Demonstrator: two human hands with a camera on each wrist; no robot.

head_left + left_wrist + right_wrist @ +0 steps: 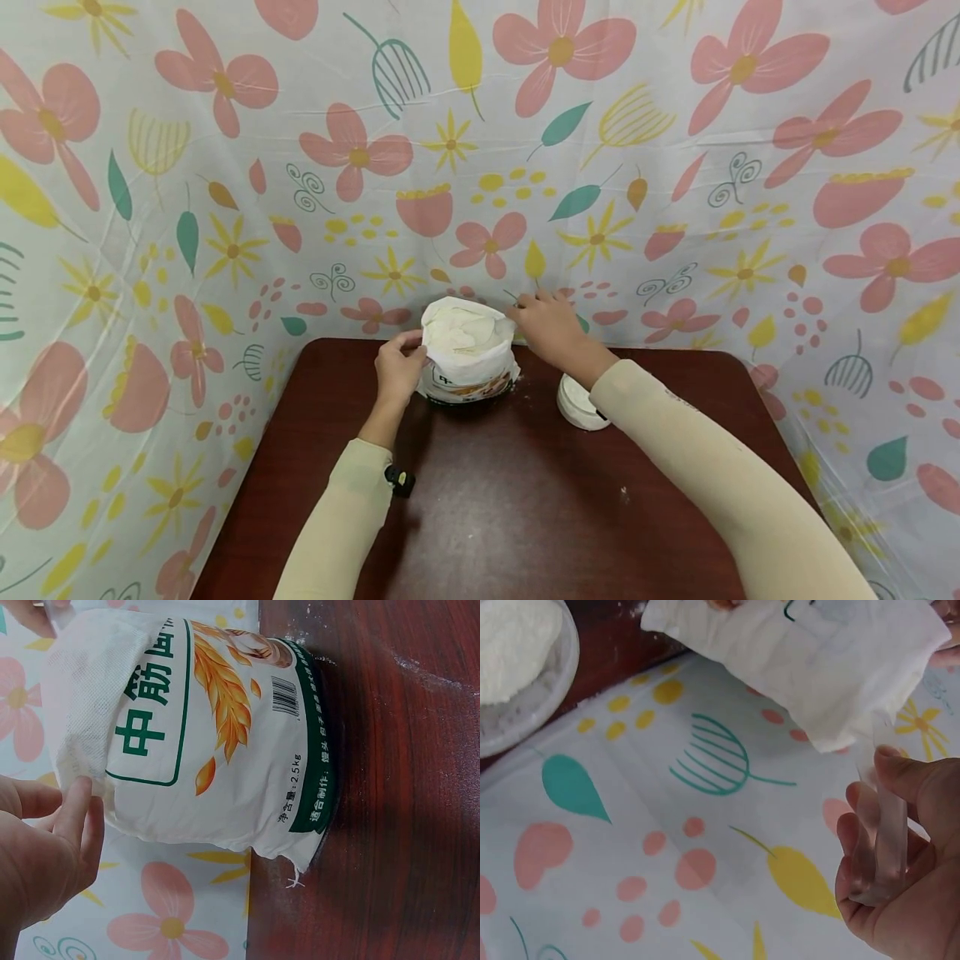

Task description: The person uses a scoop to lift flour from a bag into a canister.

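A white flour bag stands upright at the table's back edge, its top open; green lettering and wheat ears mark its front. My left hand pinches the bag's left rim between thumb and fingers. At the bag's right side, my right hand grips a clear plastic handle that reaches toward the bag's mouth. What is at the handle's far end is hidden by the bag. A round white bowl holding white flour stands to the right, partly behind my right forearm.
The dark red-brown table carries white powder traces near the bag and bowl. Close behind its back edge hangs a flower-printed cloth, which also covers both sides.
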